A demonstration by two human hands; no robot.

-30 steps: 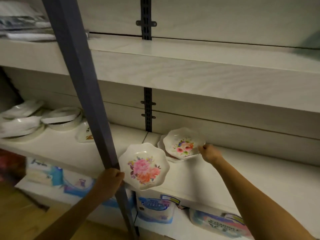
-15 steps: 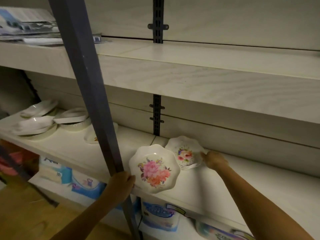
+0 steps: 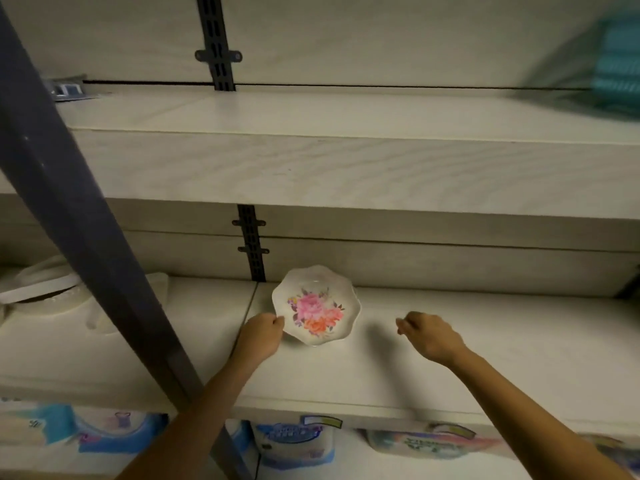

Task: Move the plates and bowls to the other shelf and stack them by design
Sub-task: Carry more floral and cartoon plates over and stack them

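Middle shelf, pale wood grain, dim light.

- Plate: white, scalloped rim, pink and orange flowers in the centre. It sits on the middle shelf, toward the far side, just right of the seam between the two shelf boards. It lies face up with a shadow under the near edge. Cannot tell whether another plate lies beneath it.
- Left grip: at the plate's near-left rim, fingers curled and pinching the edge. The forearm reaches in from the near left, crossing in front of the post.
- Right grip: over the shelf to the right of the plate and apart from it. Fingers loosely curled and pointing left, holding nothing.
- Post: dark, running aslant across the left of the view in front of the shelves.
- White dishes: far left on the same shelf, partly hidden behind the post. Blurred, so no count is possible.
- Rail: dark slotted upright on the back wall, right behind the plate.
- Upper shelf: same pale wood, with a blurred teal thing at its far right.
- Packs: blue and white, in a row on the shelf below.
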